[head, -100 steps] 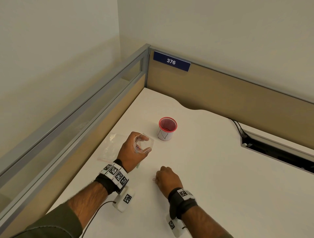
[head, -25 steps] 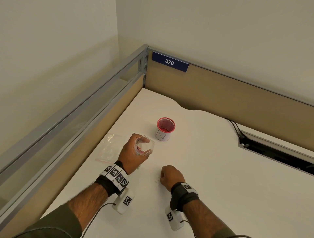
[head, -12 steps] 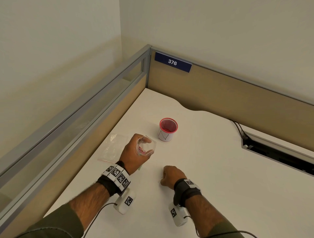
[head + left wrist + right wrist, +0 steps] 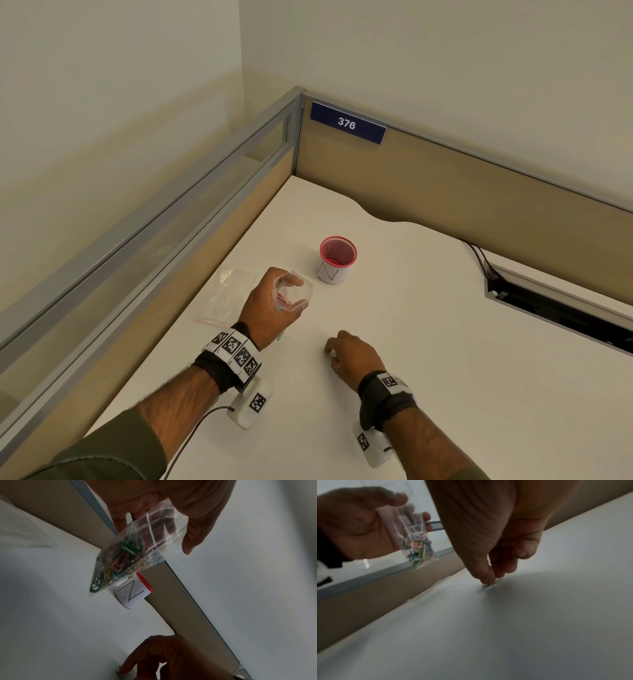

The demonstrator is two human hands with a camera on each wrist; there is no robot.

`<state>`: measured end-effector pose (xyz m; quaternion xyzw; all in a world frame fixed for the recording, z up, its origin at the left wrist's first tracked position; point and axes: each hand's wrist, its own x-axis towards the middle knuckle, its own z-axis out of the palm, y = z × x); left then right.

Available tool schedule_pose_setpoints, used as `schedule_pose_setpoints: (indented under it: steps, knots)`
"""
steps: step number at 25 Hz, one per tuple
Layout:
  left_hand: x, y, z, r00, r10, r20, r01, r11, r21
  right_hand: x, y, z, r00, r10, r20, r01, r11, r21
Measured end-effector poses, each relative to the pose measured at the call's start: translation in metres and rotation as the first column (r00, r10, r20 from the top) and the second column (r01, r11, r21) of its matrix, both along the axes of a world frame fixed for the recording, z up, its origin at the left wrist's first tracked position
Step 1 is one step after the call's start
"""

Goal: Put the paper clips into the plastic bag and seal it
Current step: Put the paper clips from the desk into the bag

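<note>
On the white desk (image 4: 428, 342), corner of a partitioned cubicle:
Hard to make out: a pale paper clip (image 4: 489, 586) under the right fingertips blends with the desktop and is blurred in the right wrist view; in the head view it cannot be picked out. Both wrist views are dim.
Cut off: the cable slot (image 4: 561, 308) at the desk's right side runs out of frame.
Plastic bag (image 4: 137, 547): small, clear, held above the desk, mouth up and open. Coloured paper clips (image 4: 118, 563) (green, red, yellow, blue) are bunched in its lower corner.
Pen cup (image 4: 337, 258): red mesh, white label marked "N", upright on the desk just beyond the bag. Nothing can be made out inside it.
Spare bags (image 4: 227, 296): clear, flat on the desk left of the held bag, near the partition.
Left hand (image 4: 270, 308): grasping the plastic bag near its mouth, thumb on one side and fingers behind.
Right hand (image 4: 349, 353): low over the desk, nearer the person than the bag, fingers curled, thumb and fingertips pinching the pale clip against the desktop.
Sign (image 4: 347, 123): blue plate reading "376" on the rear partition.
</note>
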<state>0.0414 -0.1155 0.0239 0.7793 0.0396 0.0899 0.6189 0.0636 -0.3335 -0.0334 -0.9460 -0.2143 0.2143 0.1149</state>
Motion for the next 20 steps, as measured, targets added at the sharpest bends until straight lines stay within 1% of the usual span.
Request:
schedule_pose_setpoints:
  steps: [4, 8, 13, 15, 18, 20]
  knots:
    - [0.001, -0.005, 0.002, 1.000, -0.006, -0.009, 0.006, 1.000, 0.022, -0.003, 0.004, -0.001, 0.981, 0.147, 0.125, -0.134, 0.985, -0.109]
    - [0.001, -0.003, 0.004, 1.000, -0.009, 0.012, 0.009, 1.000, 0.022, -0.001, 0.007, -0.001, 0.967, 0.189, 0.169, -0.163, 0.974, -0.155]
    - [0.000, 0.002, 0.007, 1.000, -0.004, 0.010, 0.003, 0.999, 0.032, -0.003, 0.012, -0.003, 0.965, 0.193, 0.178, -0.165, 0.973, -0.159]
    - [0.000, 0.002, 0.007, 1.000, -0.001, 0.009, 0.001, 0.999, 0.033, -0.004, 0.013, -0.002, 0.972, 0.164, 0.168, -0.142, 0.980, -0.138]
    - [-0.001, 0.002, 0.005, 1.000, 0.001, 0.015, -0.001, 1.000, 0.031, -0.001, 0.011, 0.000, 0.986, 0.095, 0.139, -0.087, 0.994, -0.063]
    - [0.000, 0.003, 0.004, 1.000, 0.002, 0.010, -0.002, 1.000, 0.021, 0.002, 0.011, -0.001, 0.987, 0.104, 0.126, -0.095, 0.993, -0.074]
